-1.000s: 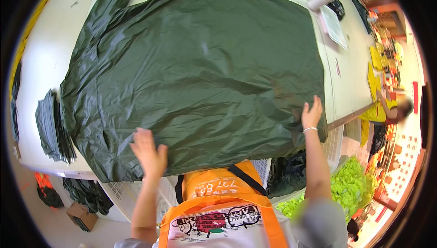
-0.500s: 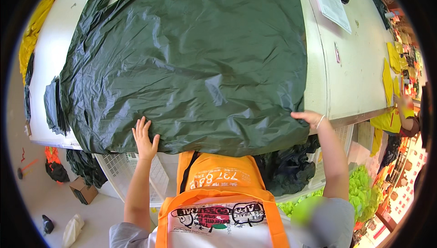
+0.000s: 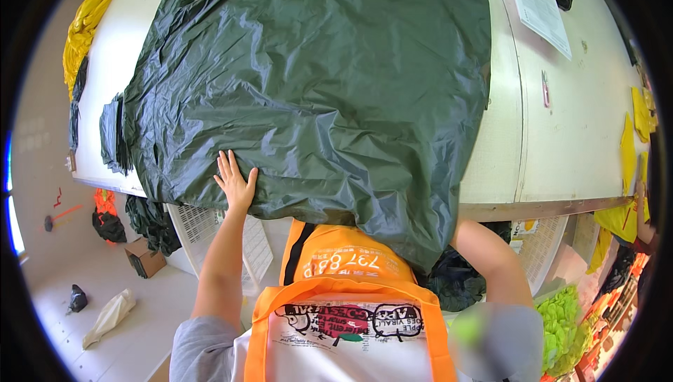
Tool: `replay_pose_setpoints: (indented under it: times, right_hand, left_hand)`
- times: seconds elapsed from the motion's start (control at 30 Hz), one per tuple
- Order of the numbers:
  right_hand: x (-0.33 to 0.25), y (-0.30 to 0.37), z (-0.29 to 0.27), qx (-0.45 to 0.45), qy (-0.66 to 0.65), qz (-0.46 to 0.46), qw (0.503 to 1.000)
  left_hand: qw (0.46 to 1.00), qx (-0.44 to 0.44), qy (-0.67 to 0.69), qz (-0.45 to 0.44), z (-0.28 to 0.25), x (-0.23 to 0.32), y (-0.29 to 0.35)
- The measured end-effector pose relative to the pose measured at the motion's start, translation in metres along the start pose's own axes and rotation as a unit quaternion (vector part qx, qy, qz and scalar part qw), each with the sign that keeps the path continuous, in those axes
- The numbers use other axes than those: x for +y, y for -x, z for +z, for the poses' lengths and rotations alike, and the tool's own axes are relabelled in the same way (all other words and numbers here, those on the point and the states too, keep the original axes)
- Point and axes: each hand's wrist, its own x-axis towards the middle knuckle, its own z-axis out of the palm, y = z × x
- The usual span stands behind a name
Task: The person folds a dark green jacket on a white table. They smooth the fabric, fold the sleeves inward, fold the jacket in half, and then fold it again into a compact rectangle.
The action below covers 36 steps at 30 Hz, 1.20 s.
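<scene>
A large sheet of dark green, shiny, crinkled fabric (image 3: 315,73) covers the middle of the white table (image 3: 494,150). Near its front edge, my left hand (image 3: 237,181) lies flat on the fabric with fingers spread. My right forearm (image 3: 491,252) reaches up to the sheet's right front corner, where the fabric hides my right hand. That corner hangs over the table's edge in folds, partly across my orange apron (image 3: 350,252). Beside the sheet's left edge sits a stack of dark green cut pieces (image 3: 113,136).
Yellow fabric (image 3: 91,21) lies along the far left edge. On the right are a white paper sheet (image 3: 540,10) and a slim pink tool (image 3: 545,89). White plastic crates (image 3: 200,235) stand below the table. Another person's arm (image 3: 641,210) shows at far right, near yellow pieces.
My right hand has gone from gripping the right edge to being hidden under the fabric. The front right corner now droops lower over the edge. My left hand stays flat on the sheet.
</scene>
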Motion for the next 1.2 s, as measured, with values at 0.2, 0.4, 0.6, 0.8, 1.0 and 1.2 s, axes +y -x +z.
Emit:
replay_pose_setpoints:
  times: [0.2,0.4,0.6,0.8,1.0,1.2]
  right_hand:
    - [0.002,-0.018,0.019,0.005,0.074,-0.014,0.997]
    - [-0.082,-0.015,-0.003,0.094,0.161,-0.09,0.978]
    - [-0.245,0.004,-0.053,0.332,0.444,-0.282,0.783]
    - [-0.281,-0.01,-0.071,0.424,0.666,-0.36,0.496]
    - [-0.253,-0.093,-0.044,0.404,0.777,-0.364,0.317]
    - [-0.257,-0.101,0.01,0.317,0.789,-0.498,0.174]
  left_hand:
    - [1.0,-0.004,-0.021,-0.002,0.004,-0.005,0.002]
    - [1.0,-0.008,-0.021,0.008,0.005,-0.008,0.002]
    - [0.999,-0.031,-0.013,0.004,-0.01,-0.005,0.014]
    - [0.999,-0.013,0.001,0.048,-0.021,0.01,0.007]
    - [0.993,0.076,-0.033,0.087,-0.012,0.056,-0.076]
    - [0.998,0.031,-0.039,0.023,0.006,0.089,-0.155]
